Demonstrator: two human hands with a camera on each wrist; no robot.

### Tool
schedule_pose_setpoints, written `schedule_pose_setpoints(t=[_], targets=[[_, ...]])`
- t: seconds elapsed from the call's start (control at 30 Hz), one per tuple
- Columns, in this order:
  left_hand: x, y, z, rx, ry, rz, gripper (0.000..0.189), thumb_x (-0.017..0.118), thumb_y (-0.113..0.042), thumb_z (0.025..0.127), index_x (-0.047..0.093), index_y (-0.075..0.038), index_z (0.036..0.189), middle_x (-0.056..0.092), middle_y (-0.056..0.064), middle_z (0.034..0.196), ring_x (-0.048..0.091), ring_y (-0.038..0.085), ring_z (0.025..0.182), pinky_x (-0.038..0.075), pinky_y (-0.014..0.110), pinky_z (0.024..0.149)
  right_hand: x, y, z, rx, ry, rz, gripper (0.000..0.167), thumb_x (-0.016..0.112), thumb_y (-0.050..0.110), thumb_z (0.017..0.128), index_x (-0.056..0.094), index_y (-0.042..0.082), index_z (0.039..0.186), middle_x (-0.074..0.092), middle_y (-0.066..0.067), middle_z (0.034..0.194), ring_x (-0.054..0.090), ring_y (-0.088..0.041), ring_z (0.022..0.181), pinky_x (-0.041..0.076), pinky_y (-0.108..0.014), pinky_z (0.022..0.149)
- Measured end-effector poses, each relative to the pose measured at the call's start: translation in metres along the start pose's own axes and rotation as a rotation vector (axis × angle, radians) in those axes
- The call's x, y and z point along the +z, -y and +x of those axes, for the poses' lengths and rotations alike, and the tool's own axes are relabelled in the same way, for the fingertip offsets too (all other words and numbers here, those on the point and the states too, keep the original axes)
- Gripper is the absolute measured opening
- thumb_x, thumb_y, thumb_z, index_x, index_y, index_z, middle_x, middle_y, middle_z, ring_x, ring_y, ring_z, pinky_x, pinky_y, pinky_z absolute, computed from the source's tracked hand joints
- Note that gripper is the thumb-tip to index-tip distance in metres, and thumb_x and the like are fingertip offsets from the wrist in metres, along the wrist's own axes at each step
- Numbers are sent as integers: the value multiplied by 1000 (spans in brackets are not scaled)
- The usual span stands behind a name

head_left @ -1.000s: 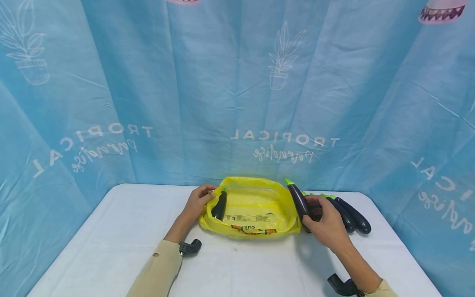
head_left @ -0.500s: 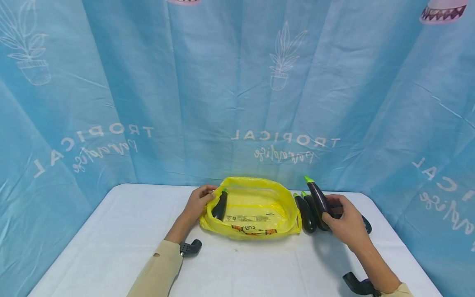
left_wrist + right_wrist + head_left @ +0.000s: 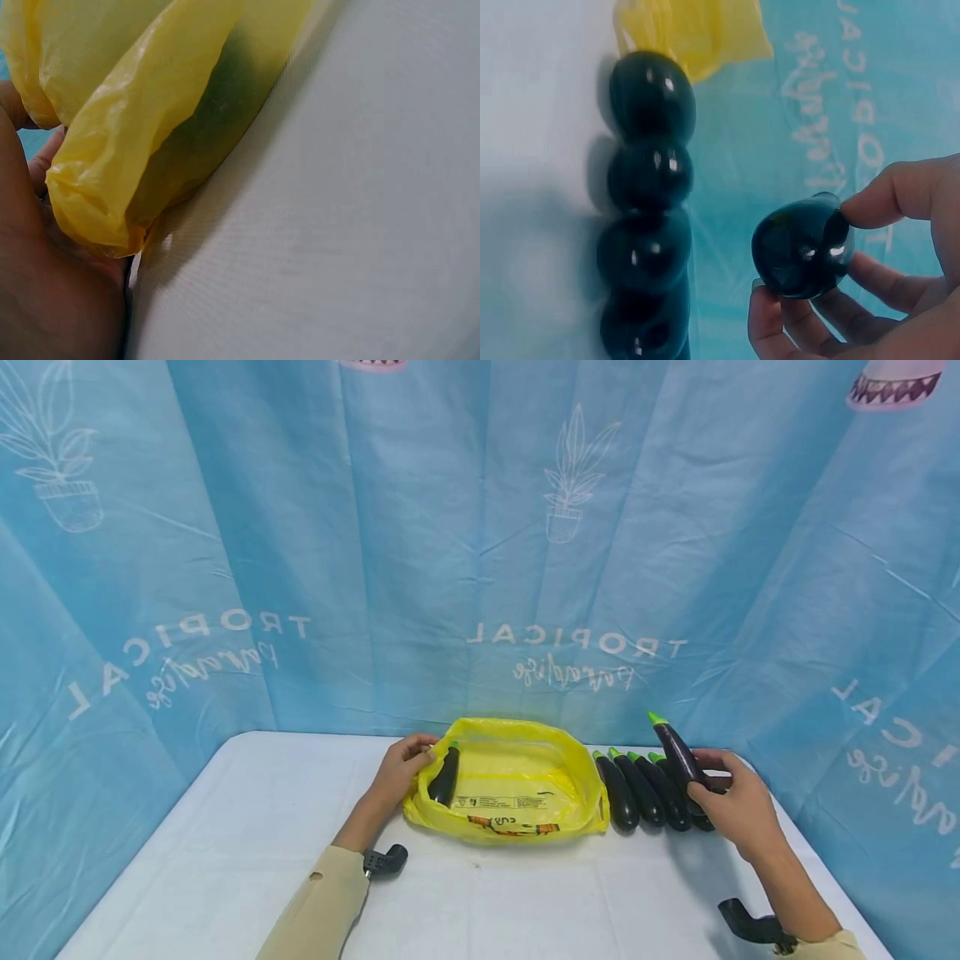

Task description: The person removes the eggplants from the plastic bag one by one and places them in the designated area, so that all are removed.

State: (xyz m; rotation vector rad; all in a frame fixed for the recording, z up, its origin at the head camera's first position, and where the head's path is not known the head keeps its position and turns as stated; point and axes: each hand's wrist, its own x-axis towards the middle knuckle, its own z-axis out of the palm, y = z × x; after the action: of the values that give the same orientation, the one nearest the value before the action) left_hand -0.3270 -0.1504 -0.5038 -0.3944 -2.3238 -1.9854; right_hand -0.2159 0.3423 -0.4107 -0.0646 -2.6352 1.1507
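A yellow plastic bag [image 3: 504, 837] lies with its mouth spread wide, and one dark eggplant [image 3: 445, 777] with a green stem rests inside at its left. My left hand [image 3: 401, 772] holds the bag's left rim; in the left wrist view, part of its fingers are hidden behind the yellow film [image 3: 112, 150]. On the right, my right hand [image 3: 738, 806] grips another eggplant [image 3: 677, 756] between thumb and fingers, tilted with its green stem up and away. The right wrist view shows the rounded end of that held eggplant [image 3: 802, 247], apart from the row beside it.
Several eggplants [image 3: 619, 793] lie side by side in a row just right of the bag, their stems toward the curtain. A white cloth covers the table [image 3: 480, 893]. A blue printed curtain [image 3: 420, 568] hangs behind and at both sides.
My right hand has moved to the right, carrying the held eggplant away from the bag and along the row, so more of the lying eggplants show. My left hand and the bag have stayed put.
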Motion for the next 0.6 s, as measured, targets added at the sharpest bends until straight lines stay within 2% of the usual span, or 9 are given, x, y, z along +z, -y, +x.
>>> schedule_pose_setpoints(t=[0.23, 0.6], targets=[[0, -1, 0, -17, -1, 1, 29, 59, -8, 103, 68, -1, 130, 64, 13, 108, 60, 20, 97, 53, 23, 82, -13, -22, 10, 38, -3, 38, 56, 63, 9, 102, 46, -6, 153, 50, -35, 144, 53, -53, 126, 56, -30, 71], [0, -2, -1, 9, 9, 7, 30, 59, -8, 104, 67, 3, 130, 62, 17, 109, 58, 19, 94, 52, 22, 80, -30, -54, 20, 122, -25, 27, 55, 57, 8, 104, 44, -7, 156, 45, -39, 148, 53, -56, 128, 52, -23, 70]])
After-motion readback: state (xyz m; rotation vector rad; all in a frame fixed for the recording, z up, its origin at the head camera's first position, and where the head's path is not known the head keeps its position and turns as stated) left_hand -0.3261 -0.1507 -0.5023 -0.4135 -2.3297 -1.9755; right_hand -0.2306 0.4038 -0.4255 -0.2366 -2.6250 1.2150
